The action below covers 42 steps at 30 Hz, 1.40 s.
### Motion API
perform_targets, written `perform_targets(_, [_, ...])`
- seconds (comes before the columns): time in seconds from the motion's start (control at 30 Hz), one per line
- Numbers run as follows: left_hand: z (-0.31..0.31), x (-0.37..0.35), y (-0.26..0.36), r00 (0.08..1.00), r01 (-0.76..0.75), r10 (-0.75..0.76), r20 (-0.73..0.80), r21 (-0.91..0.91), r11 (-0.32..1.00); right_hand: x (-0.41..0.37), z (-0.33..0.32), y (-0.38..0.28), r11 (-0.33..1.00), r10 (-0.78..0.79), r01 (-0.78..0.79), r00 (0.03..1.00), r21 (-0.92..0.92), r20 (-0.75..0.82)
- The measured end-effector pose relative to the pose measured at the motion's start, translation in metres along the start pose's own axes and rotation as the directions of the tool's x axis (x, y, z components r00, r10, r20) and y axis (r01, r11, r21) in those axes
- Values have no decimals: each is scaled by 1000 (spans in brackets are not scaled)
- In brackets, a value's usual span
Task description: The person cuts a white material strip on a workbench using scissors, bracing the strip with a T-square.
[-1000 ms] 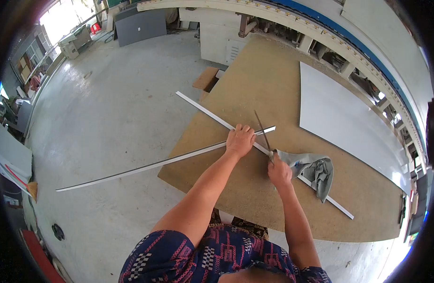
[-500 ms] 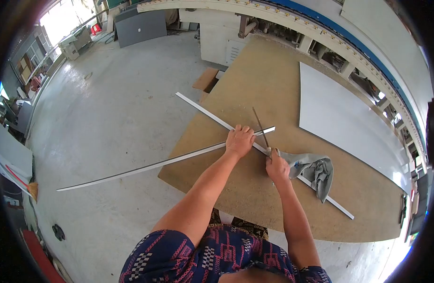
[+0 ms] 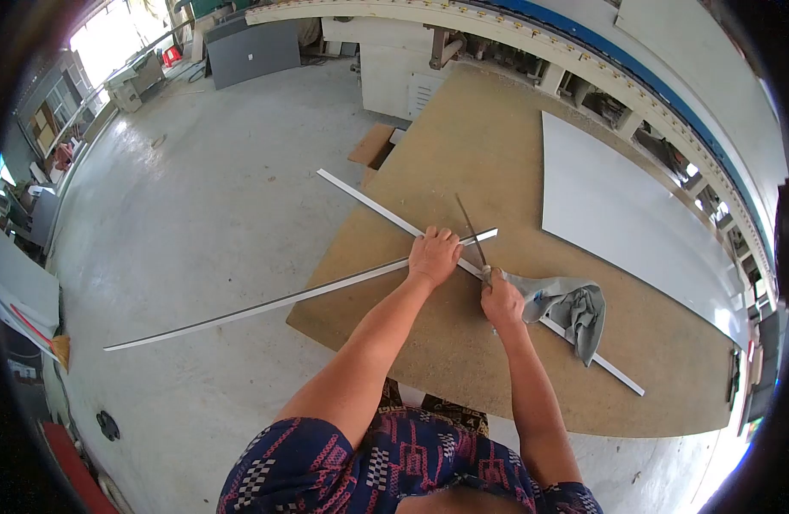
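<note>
Left hand (image 3: 435,254) clamps the strip (image 3: 266,301), which pokes left past the table (image 3: 463,137) edge over open floor (image 3: 197,214); right hand (image 3: 501,301) grips a file (image 3: 469,224).

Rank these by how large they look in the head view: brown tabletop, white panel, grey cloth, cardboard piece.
1. brown tabletop
2. white panel
3. grey cloth
4. cardboard piece, though it lies farther from the camera, so its true size is unsure.

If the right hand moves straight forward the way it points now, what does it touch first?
Probably the white strip, which lies just ahead of the right hand that holds a thin tool; depth is unclear.
</note>
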State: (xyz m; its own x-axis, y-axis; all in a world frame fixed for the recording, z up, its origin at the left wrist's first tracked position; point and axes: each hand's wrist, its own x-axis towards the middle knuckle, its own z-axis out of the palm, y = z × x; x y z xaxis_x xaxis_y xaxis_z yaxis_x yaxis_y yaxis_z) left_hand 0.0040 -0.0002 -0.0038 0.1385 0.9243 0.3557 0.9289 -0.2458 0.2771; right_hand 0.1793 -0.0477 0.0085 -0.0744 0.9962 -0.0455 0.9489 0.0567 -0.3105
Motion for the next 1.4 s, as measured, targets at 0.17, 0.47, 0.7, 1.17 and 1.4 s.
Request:
perform_targets(0.17, [-3,-1,1,1000,13,-13,17,-14,1000,-39,-11,7,999,48,-47,998,-11,45])
perform_targets(0.47, [4,0,-2,1000,-13,13,-17,-15,1000,-21,-15,0,1000,3,-3,1000,-5,16])
perform_targets(0.7, [-1,0,1,1000,4,-4,-1,-11,1000,-12,-8,-3,1000,22,-22,999,-18,26])
perform_targets(1.17, [4,-1,-2,999,-26,26,-39,-5,1000,3,-1,-3,999,-47,47,998,2,-36])
perform_targets(1.4, [2,0,-1,1000,1,-1,-1,-11,1000,-59,-12,17,1000,-1,1,1000,5,-15])
